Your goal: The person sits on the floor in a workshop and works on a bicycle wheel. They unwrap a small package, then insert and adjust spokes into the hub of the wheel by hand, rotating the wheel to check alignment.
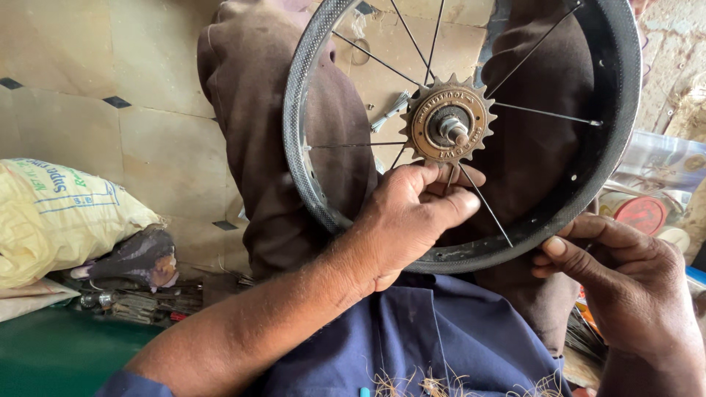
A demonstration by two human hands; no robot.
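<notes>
The left hand [412, 217] pinched a spoke [482, 202] just below the rusty sprocket [448, 121]. The right hand [625, 283] gripped the wheel rim [507, 246] at its lower edge, steadying it upright against brown trousers [272, 147]; a firm rim hold probably keeps spokes from twisting.

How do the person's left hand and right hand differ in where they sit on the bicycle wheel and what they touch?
The left hand reaches inside the wheel, its fingers on the thin spokes just below the rusty sprocket; the right hand stays outside, its fingers pinching the black rim's lower edge. The left hand shows its back, the right hand its thumb side. Both are bare and touch the same wheel.
</notes>
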